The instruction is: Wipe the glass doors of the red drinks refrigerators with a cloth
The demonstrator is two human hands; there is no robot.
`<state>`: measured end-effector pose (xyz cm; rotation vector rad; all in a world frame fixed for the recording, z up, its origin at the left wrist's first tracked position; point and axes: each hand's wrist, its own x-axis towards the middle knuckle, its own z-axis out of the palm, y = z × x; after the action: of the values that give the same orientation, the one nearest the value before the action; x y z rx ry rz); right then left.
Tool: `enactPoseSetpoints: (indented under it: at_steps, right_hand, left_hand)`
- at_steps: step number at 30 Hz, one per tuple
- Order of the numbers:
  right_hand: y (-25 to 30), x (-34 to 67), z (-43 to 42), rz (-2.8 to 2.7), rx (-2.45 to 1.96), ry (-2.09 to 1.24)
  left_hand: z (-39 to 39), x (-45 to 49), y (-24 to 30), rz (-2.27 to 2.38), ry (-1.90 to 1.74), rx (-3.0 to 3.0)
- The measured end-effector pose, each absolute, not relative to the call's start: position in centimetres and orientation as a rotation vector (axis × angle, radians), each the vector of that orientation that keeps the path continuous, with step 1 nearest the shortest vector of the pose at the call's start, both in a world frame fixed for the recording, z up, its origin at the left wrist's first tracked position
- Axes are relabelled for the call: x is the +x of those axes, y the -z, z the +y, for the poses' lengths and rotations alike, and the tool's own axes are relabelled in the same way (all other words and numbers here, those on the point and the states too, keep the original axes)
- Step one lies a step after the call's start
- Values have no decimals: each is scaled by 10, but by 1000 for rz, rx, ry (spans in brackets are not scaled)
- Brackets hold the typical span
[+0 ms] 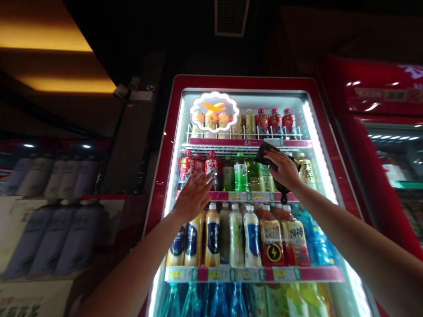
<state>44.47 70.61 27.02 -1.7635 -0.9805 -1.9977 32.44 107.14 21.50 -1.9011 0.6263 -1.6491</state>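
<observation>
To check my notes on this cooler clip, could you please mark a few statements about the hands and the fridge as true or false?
1. The right hand holds a dark cloth against the glass of the fridge. True.
2. The left hand grips a bottle. False: it lies open and flat on the glass, holding nothing.
3. The fridge's frame is blue. False: it is red.
4. Red bottles stand on the top shelf. True.
</observation>
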Motion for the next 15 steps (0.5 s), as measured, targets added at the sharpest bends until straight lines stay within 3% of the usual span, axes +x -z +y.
enactPoseSetpoints:
  at_steps: [5,11,15]
  right_hand:
    - [-291,435,770,-594,-1738,1995]
    - [-265,432,769,-1215,-1826,2003]
    - [-283,436,781,-810,-1636,2024]
  left_hand:
    - [1076,335,-210,630,1709,-1865]
    - [1078,339,-206,650,1750,-1838]
    - [1080,342,-203,628,1761,-1816]
